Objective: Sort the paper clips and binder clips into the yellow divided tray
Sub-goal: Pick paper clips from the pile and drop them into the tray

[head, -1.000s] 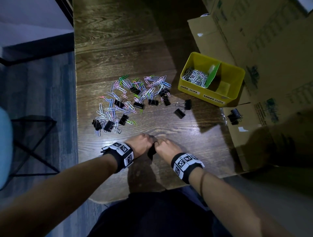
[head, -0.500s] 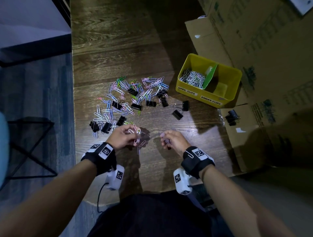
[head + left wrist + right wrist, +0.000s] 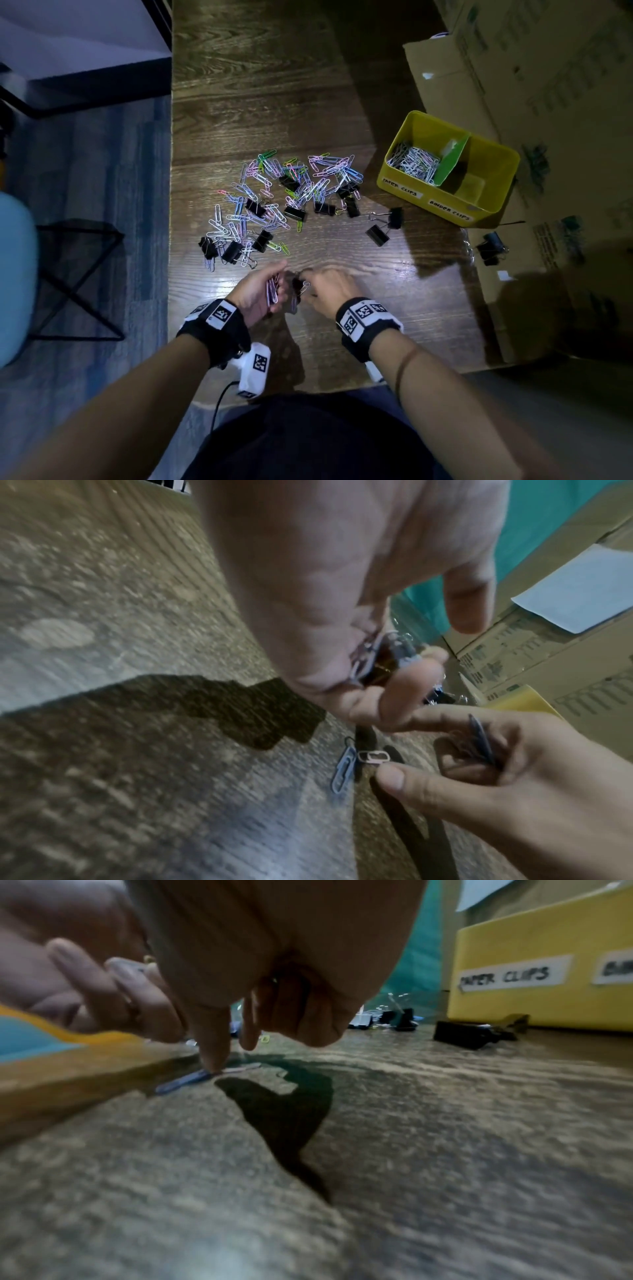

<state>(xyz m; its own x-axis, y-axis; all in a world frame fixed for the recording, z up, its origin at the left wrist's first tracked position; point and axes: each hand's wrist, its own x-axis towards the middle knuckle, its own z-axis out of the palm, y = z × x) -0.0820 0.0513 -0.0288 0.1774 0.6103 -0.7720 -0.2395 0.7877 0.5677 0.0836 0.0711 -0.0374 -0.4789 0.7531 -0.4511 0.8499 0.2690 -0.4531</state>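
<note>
A mixed pile of coloured paper clips (image 3: 318, 168) and black binder clips (image 3: 295, 213) lies mid-table. The yellow divided tray (image 3: 442, 205) stands at the right; its left compartment holds paper clips (image 3: 414, 164), and a green divider (image 3: 452, 159) splits it. Near the front edge my left hand (image 3: 277, 287) curls round a bunch of paper clips (image 3: 272, 291). My right hand (image 3: 305, 284) is close beside it, with a few clips (image 3: 479, 739) in its curled fingers. One fingertip (image 3: 212, 1064) presses on a blue paper clip (image 3: 181, 1083) on the table. A pink clip (image 3: 373, 757) lies next to it.
Two binder clips (image 3: 376, 234) lie apart between the pile and the tray, and another (image 3: 491, 246) sits on flattened cardboard (image 3: 548, 291). Cardboard boxes (image 3: 531, 68) crowd the right side. The table's left edge (image 3: 171, 205) drops to carpet, with a black frame (image 3: 78, 274) there.
Half a second ago my hands were apart, the left holding paper clips. They have come close together again just above the two loose clips on the table.
</note>
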